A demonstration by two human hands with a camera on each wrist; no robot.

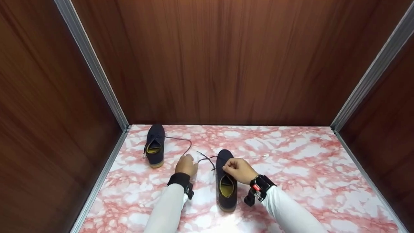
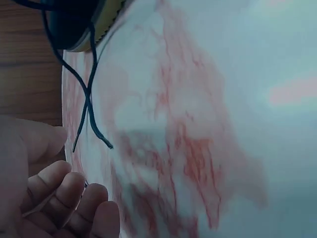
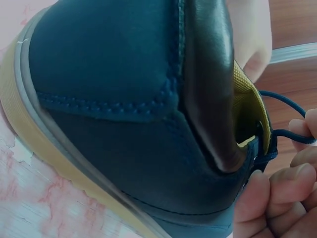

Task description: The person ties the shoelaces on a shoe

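A dark navy lace-up shoe (image 1: 227,202) with a yellow lining and tan sole stands in front of me, toe pointing away. My right hand (image 1: 241,170) is over its lacing; in the right wrist view its thumb and finger pinch a loop of the dark shoelace (image 3: 290,134) beside the eyelets. Off the shoe's left side trail two loose lace ends (image 2: 88,94), crossing each other. My left hand (image 1: 186,166) hovers beside them, fingers loosely bent and holding nothing. The other shoe (image 1: 156,158) stands farther left, its long lace (image 1: 179,138) running toward the left hand.
The shoes stand on a red-and-white marbled tabletop (image 1: 300,168). Dark wood panels (image 1: 226,64) rise at the back and both sides, with grey metal strips (image 1: 97,68) at the corners. A camera band (image 1: 262,186) sits on the right wrist.
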